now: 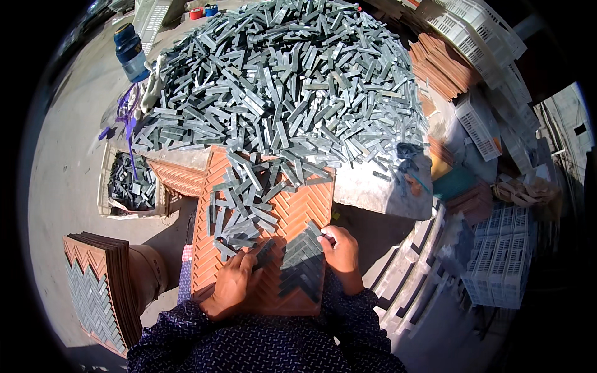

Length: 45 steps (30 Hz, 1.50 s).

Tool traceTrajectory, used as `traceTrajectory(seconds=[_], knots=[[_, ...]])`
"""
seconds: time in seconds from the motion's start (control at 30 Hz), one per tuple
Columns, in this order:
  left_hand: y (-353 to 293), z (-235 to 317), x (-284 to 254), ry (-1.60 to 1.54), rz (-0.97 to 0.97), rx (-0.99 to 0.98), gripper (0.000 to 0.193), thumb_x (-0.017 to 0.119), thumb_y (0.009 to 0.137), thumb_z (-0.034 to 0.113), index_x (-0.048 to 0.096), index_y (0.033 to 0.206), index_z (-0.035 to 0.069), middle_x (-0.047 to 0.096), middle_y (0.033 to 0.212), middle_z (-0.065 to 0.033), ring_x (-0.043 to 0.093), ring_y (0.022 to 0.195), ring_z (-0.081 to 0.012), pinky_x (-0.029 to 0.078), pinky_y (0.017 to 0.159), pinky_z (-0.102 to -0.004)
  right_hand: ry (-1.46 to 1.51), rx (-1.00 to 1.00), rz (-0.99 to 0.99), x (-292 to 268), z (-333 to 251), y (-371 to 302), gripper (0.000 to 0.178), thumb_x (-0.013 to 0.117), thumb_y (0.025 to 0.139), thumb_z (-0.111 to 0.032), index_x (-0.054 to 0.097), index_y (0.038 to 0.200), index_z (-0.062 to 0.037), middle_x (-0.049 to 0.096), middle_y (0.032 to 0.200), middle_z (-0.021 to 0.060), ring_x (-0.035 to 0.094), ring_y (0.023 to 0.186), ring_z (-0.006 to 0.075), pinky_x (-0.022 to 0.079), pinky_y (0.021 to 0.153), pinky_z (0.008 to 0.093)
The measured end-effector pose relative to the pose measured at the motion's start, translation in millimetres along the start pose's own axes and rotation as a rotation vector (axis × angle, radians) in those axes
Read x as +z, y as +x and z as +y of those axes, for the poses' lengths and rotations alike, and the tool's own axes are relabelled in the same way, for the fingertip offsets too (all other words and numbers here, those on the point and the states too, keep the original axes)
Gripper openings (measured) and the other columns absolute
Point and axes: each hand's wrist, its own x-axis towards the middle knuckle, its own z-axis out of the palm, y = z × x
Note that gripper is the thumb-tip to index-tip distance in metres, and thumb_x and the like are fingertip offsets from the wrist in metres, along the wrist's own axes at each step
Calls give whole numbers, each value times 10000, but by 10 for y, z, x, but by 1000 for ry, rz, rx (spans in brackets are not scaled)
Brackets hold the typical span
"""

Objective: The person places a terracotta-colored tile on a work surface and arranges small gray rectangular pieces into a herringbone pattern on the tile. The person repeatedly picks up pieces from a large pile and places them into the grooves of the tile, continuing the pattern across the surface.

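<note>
An orange herringbone-patterned tray (298,202) lies in front of me, its near end close to my body. Dark grey stone strips (303,264) fill grooves in its near right part. Loose grey strips (239,202) are heaped on its left and far part. My left hand (231,283) is over the tray's near left, its fingers closed at a dark strip (265,252) beside the laid ones. At the right edge of the tray, my right hand (342,250) has thumb and forefinger pinched beside the laid strips; what lies between them is mostly hidden.
A large pile of grey strips (280,81) covers the table (385,196) ahead. At left are a crate of strips (134,183), a stack of trays (96,286) and a blue jug (129,53). White crates (497,261) and a slatted pallet (407,273) stand at right.
</note>
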Motion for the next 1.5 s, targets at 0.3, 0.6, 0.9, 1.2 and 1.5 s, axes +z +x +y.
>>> traceTrajectory(seconds=[0.3, 0.6, 0.9, 1.2, 1.5], knots=[[470, 271, 152, -231, 78, 3, 245, 695, 788, 60, 567, 985, -9, 593, 876, -179, 610, 774, -375, 501, 658, -405, 115, -68, 29, -81, -277, 17, 146, 691, 780, -40, 645, 917, -15, 633, 825, 145, 629, 726, 302, 496, 636, 354], [665, 251, 413, 55, 14, 154, 251, 659, 781, 49, 578, 1018, 31, 605, 909, -147, 606, 807, -358, 506, 687, -418, 274, -81, 78, -141, -303, 70, 137, 686, 808, -29, 644, 932, 10, 646, 818, 129, 617, 653, 193, 480, 591, 282], [769, 251, 426, 96, -22, 143, 276, 604, 801, 49, 578, 1074, 10, 608, 965, -147, 624, 850, -335, 518, 724, -402, 261, -45, 68, -141, -289, 183, 91, 668, 806, -20, 653, 893, 0, 655, 823, 139, 645, 682, 242, 492, 602, 304], [559, 359, 258, 51, -15, 202, 252, 593, 819, 66, 605, 1064, 8, 598, 1034, -133, 603, 927, -319, 512, 774, -396, -148, -281, 115, 368, -445, 986, 200, 672, 794, -108, 596, 960, -25, 623, 889, 154, 624, 789, 354, 504, 673, 433], [175, -31, -49, 83, -62, 183, 316, 583, 826, 80, 562, 1129, -7, 561, 1081, -148, 556, 974, -328, 484, 818, -375, -140, -98, 50, 116, -328, 768, 186, 701, 731, -113, 560, 820, -31, 604, 809, 165, 604, 742, 369, 481, 665, 454]])
